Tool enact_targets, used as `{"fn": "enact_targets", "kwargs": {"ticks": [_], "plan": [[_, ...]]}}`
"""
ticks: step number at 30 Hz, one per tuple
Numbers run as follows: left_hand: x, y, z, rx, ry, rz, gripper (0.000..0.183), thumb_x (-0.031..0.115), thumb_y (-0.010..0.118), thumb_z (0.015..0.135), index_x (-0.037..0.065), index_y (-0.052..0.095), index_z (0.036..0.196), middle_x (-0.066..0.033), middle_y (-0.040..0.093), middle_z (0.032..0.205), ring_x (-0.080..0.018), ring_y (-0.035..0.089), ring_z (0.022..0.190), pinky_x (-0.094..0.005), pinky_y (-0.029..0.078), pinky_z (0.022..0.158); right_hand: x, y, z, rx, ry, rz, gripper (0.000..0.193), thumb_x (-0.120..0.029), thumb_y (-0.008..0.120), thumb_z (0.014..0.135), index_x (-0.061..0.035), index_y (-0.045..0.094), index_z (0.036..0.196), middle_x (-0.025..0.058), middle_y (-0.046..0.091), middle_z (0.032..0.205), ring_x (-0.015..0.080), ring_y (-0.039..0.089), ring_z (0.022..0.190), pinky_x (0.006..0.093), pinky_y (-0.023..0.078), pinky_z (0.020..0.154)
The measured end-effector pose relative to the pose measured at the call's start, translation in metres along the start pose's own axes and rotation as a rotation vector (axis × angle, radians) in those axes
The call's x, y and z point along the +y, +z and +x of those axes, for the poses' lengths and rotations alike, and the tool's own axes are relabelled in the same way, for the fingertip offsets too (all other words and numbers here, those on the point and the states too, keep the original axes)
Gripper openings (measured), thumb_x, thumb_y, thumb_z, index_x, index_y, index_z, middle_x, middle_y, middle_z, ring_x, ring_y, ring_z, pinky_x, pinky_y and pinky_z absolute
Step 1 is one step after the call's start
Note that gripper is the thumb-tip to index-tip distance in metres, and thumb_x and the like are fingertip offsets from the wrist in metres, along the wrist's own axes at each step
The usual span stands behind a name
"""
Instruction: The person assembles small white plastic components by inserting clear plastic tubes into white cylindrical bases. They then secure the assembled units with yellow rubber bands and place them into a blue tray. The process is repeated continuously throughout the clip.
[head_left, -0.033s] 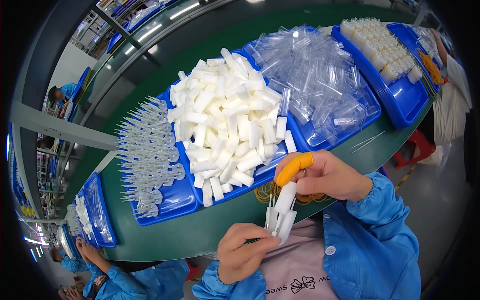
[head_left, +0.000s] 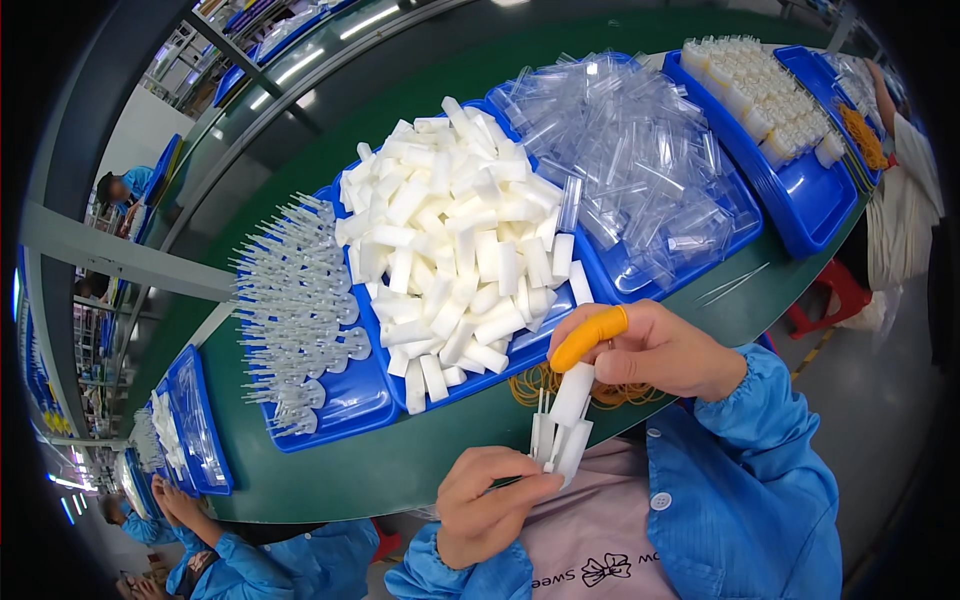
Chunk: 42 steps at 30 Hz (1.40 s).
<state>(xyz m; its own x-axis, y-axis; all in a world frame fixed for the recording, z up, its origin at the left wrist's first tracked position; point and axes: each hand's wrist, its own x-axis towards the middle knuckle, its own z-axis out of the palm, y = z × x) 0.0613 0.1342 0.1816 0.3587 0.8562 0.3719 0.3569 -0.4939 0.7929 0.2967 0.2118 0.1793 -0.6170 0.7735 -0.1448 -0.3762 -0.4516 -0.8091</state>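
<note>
Pinching at lower centre of the frame: held a white block (head_left: 573, 395) in the right hand (head_left: 662, 352), pronged assembly (head_left: 571, 450) below in the left hand (head_left: 490, 508); probably needed steady, straight alignment.

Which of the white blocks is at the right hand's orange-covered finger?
The tilted block below the orange finger cover, its top end at the right hand, its lower end at the pronged piece in the left hand; the heaped blocks lie apart.
</note>
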Motion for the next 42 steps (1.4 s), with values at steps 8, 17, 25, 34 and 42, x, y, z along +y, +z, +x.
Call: {"fn": "enact_targets", "kwargs": {"ticks": [8,17,25,34,42], "plan": [[-0.001,0.0,0.0,-0.094,0.099,0.109,0.035,-0.003,0.071,0.054,0.014,0.073,0.084,-0.0019,0.062,0.084,-0.0229,0.058,0.075,-0.0326,0.048,0.065,0.0,-0.003,-0.006,0.068,0.025,-0.077,0.026,-0.005,0.061,0.087,0.0023,0.058,0.112,0.0064,0.062,0.103,0.0097,0.057,0.096,0.0233,0.047,0.085],[-0.004,0.006,0.003,-0.098,0.191,0.103,0.039,0.0,0.069,0.051,0.014,0.073,0.087,-0.0019,0.063,0.082,-0.023,0.058,0.074,-0.0318,0.047,0.062,0.007,-0.011,-0.013,0.055,-0.035,-0.218,0.021,-0.007,0.066,0.083,0.0002,0.062,0.103,0.0048,0.063,0.099,0.0089,0.058,0.088,0.0221,0.046,0.08],[-0.005,0.019,-0.023,0.084,0.057,-0.041,0.027,0.0,0.077,0.064,0.008,0.066,0.086,-0.0112,0.055,0.105,-0.021,0.061,0.077,-0.0304,0.049,0.064,0.02,0.016,-0.022,0.049,-0.261,-0.572,0.015,-0.014,0.069,0.082,-0.0056,0.066,0.094,0.0024,0.06,0.086,0.0123,0.053,0.078,0.0258,0.04,0.068],[-0.008,0.023,-0.019,0.162,-0.153,0.003,0.035,0.004,0.081,0.062,0.002,0.064,0.093,-0.0137,0.064,0.094,-0.0249,0.063,0.085,-0.0297,0.051,0.068,0.016,0.024,-0.022,0.106,-0.372,-0.658,0.013,-0.011,0.071,0.079,-0.0053,0.066,0.089,0.0043,0.061,0.088,0.018,0.056,0.081,0.0293,0.043,0.072],[-0.003,0.029,-0.004,0.35,-0.367,-0.707,0.026,-0.005,0.076,0.067,0.0,0.065,0.09,-0.0133,0.059,0.096,-0.02,0.058,0.086,-0.029,0.047,0.077,0.013,0.024,-0.017,0.085,-0.374,-0.693,0.016,-0.012,0.07,0.08,-0.0073,0.067,0.095,0.0038,0.06,0.085,0.0161,0.054,0.078,0.0282,0.041,0.068]]}}
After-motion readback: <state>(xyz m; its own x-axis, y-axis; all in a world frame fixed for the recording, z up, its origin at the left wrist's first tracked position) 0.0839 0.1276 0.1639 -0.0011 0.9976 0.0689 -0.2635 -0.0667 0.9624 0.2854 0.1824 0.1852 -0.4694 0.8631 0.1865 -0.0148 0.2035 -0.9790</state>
